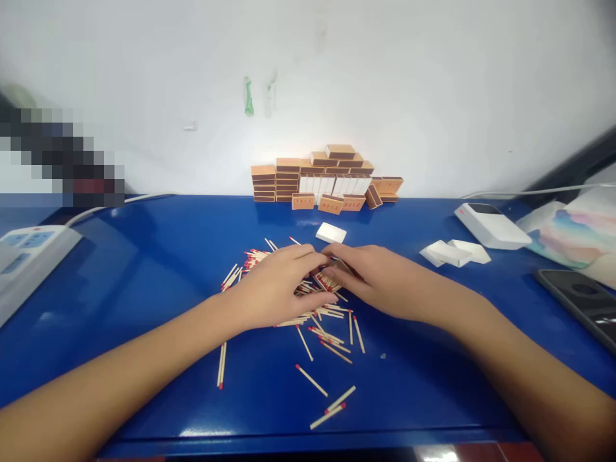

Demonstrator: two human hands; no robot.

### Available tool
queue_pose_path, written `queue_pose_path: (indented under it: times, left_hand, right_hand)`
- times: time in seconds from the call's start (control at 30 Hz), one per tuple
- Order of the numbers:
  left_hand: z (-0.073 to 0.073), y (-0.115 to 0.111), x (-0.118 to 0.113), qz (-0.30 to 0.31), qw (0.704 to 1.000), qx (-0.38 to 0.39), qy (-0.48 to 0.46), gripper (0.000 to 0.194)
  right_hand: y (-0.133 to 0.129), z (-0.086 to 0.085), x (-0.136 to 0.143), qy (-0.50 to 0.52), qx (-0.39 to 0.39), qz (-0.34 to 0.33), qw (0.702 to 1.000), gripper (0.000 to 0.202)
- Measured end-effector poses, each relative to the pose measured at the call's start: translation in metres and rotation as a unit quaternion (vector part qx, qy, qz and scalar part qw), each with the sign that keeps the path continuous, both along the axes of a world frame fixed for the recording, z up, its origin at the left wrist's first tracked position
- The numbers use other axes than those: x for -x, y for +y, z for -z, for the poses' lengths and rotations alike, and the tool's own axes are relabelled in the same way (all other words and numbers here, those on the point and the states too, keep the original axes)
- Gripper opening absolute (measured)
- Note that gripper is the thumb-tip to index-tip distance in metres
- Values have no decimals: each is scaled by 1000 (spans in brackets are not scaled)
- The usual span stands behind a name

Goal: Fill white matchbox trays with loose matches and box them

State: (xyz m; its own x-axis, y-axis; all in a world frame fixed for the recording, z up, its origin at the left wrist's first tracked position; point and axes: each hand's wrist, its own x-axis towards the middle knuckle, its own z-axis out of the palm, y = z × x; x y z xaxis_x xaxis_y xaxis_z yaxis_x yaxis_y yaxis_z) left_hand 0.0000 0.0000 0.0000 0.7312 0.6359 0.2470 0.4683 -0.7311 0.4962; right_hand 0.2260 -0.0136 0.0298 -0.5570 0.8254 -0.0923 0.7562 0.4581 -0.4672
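Observation:
Loose red-tipped matches point(332, 340) lie scattered over the middle of the blue table. My right hand point(370, 276) is closed around a small matchbox point(341, 265) with matches at its near side. My left hand point(283, 282) rests over the pile, thumb and fingers apart, its fingertips touching the near-left side of that box; whether it grips anything is hidden. A white box tray point(331, 232) lies just beyond the hands.
Stacked matchboxes point(287, 179) stand against the white wall. To the right are folded white trays point(455, 253), a white device point(493, 226), a dark phone point(577, 295) and a plastic bag point(572, 231). A power strip point(36, 256) lies at left.

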Motion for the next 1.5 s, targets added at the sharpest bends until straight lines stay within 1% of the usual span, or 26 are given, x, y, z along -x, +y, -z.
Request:
queue_pose_path:
  times: [0.33, 0.5, 0.6, 0.7, 0.77, 0.87, 0.97, 1.1, 1.23, 1.33, 1.5]
  left_hand:
    - [1, 0, 0, 4, 1000, -13, 3, 31]
    - [0, -1, -1, 9, 1000, -23, 10, 28]
    - [-1, -1, -1, 18, 1000, -25, 5, 28]
    - [-2, -1, -2, 19, 999, -28, 8, 30]
    - [-2, 0, -2, 13, 1000, -25, 11, 31]
    - [-2, 2, -1, -1, 1000, -18, 12, 30]
    - [-2, 5, 1, -15, 1000, -18, 18, 29]
    - [0, 6, 3, -14, 999, -35, 21, 28]
    - [1, 6, 4, -9, 999, -48, 19, 27]
    - [1, 6, 4, -23, 998, -57, 8, 28]
    - [-2, 7, 4, -47, 994, -96, -33, 26]
  right_hand:
    - [-1, -2, 3, -24, -3, 5, 1000, 25]
    - [-16, -1, 0, -79, -34, 4, 996, 27]
    - [-29, 1, -9, -55, -57, -12, 997, 29]
    - [-33, 2, -17, -29, -48, -22, 998, 32]
    - [-29, 2, -18, -41, -39, -14, 998, 33]
    - [-16, 1, -14, -69, -29, 1, 997, 32]
    - [-4, -1, -10, -63, -19, 3, 998, 31]
    - [4, -3, -10, -24, -2, 4, 1000, 24]
    - [11, 0, -13, 18, 24, 4, 1000, 32]
    - [17, 2, -16, 58, 28, 1, 998, 39]
    - [22, 0, -19, 151, 28, 0, 988, 37]
